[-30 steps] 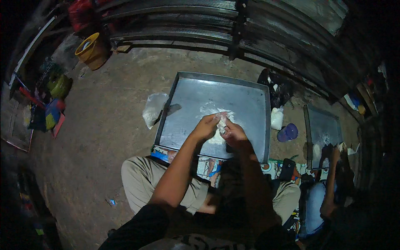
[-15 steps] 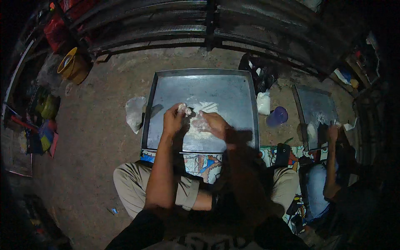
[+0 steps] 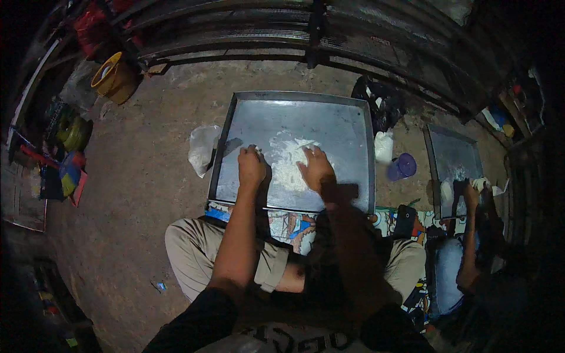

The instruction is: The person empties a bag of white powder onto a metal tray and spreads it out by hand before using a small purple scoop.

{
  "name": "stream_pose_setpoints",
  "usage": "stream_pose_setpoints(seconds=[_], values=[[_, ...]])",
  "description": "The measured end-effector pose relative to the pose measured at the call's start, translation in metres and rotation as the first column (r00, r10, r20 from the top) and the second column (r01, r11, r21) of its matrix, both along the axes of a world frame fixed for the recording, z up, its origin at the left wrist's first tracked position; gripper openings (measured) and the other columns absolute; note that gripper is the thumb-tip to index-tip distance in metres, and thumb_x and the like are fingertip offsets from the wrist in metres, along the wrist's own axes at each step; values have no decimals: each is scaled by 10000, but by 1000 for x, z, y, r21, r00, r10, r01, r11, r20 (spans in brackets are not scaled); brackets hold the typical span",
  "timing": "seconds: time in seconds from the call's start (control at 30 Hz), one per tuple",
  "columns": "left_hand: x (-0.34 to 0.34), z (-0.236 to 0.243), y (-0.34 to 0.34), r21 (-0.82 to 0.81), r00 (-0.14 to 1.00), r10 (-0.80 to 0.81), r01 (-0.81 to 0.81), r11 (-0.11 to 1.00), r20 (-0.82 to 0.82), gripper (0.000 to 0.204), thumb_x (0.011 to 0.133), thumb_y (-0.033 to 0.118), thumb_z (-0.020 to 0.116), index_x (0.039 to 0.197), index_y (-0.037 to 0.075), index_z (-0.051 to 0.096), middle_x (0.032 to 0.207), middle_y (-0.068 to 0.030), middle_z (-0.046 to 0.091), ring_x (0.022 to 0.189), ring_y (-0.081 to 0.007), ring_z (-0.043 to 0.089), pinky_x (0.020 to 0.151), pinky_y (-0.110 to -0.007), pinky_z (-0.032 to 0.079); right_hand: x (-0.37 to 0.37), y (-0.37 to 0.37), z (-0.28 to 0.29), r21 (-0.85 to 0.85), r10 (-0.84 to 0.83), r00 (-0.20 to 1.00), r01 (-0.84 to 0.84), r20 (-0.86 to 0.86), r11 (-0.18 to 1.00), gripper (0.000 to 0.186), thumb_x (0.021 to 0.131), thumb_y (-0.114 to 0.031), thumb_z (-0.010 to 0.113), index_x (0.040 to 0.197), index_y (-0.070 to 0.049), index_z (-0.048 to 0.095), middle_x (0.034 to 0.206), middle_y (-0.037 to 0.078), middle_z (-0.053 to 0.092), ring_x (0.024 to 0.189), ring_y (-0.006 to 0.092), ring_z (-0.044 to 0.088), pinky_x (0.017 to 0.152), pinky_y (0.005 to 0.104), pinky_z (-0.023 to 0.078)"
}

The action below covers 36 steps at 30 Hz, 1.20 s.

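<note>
Head view: a large, shallow metal tray (image 3: 350,129) lies in front of the seated person, its near edge beside a brightly printed mat (image 3: 288,226), and a patch of white powder (image 3: 289,172) is spread over the middle of it, thickest between the two hands and thinning to smears toward the far side. The left hand (image 3: 252,169) is over the tray just left of the powder, back upward, fingers bent inward; a trace of white shows at its fingertips, but the hand covers whatever is beneath, so I cannot tell whether it grips a lump. The right hand (image 3: 318,173) is over the right part of the powder, palm down, fingers loosely spread and apart from the thumb, with nothing seen in its grasp; whether its fingertips touch the powder is unclear. A small dark flat piece (image 3: 233,143) is by the tray's left wall, and just outside that wall a clear plastic bag with white contents (image 3: 202,150) rests on the bare floor (image 3: 135,159). To the right of the tray stand a white package (image 3: 384,147) and a purple cup (image 3: 402,167), with a crumpled black bag (image 3: 382,109) near the far right corner. A black phone (image 3: 404,220) lies on the mat. Farther right, a co-worker's hand (image 3: 472,195) is over a second tray (image 3: 454,150).
</note>
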State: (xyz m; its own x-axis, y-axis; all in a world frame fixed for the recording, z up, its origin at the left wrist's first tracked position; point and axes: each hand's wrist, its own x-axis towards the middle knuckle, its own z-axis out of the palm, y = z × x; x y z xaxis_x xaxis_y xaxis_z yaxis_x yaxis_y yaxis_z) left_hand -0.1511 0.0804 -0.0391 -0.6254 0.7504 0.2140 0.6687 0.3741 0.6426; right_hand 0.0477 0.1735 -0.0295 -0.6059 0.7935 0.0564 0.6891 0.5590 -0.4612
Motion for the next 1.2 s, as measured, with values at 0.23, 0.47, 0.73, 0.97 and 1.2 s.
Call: stream_pose_setpoints(seconds=[0.23, 0.47, 0.73, 0.97, 1.2], values=[[15, 24, 4, 110, 983, -120, 136, 985, -135, 322, 911, 153, 563, 1156, -50, 616, 1157, -285, 606, 1110, -467, 558, 1002, -486, 439, -23, -58, -6, 218, 272, 946, -306, 175, 927, 507, 914, -364, 616, 1356, -121, 574, 1488, 175, 450, 1319, 404, 459, 1103, 457, 387], [44, 9, -1, 20, 901, -434, 434, 901, -14, 453, 922, 148, 564, 1308, -82, 512, 1382, -317, 487, 1300, -456, 460, 1119, -444, 369, -16, -43, -17, 401, 46, 995, -80, 93, 913, 114, 793, -105, 586, 807, -101, 699, 886, 64, 644, 916, 249, 629, 747, 381, 550], [109, -18, -12, -567, 885, -442, 293, 770, -143, 836, 936, 312, 581, 1461, -183, 159, 1551, -393, 124, 1442, -550, 155, 1180, -576, 186, -7, 29, 17, 162, 35, 997, -45, 64, 986, 395, 895, -165, 558, 1270, -43, 591, 1357, 219, 530, 1177, 413, 542, 971, 457, 493], [60, -15, -1, -73, 859, -507, 512, 856, 75, 621, 878, 146, 674, 1409, -53, 422, 1472, -281, 416, 1375, -428, 396, 1149, -441, 340, -16, 33, -4, 152, 181, 899, -260, 399, 954, 364, 940, -235, 569, 1256, -55, 589, 1287, 160, 553, 1117, 371, 580, 871, 473, 551], [54, -35, 14, -36, 854, -520, 520, 853, 0, 594, 980, 295, 504, 1428, -78, 389, 1525, -312, 311, 1437, -434, 288, 1191, -513, 199, 9, -26, -8, 275, 231, 811, -428, 538, 861, 210, 906, -208, 523, 1025, -146, 685, 1099, 83, 646, 1074, 261, 609, 1032, 542, 380]])
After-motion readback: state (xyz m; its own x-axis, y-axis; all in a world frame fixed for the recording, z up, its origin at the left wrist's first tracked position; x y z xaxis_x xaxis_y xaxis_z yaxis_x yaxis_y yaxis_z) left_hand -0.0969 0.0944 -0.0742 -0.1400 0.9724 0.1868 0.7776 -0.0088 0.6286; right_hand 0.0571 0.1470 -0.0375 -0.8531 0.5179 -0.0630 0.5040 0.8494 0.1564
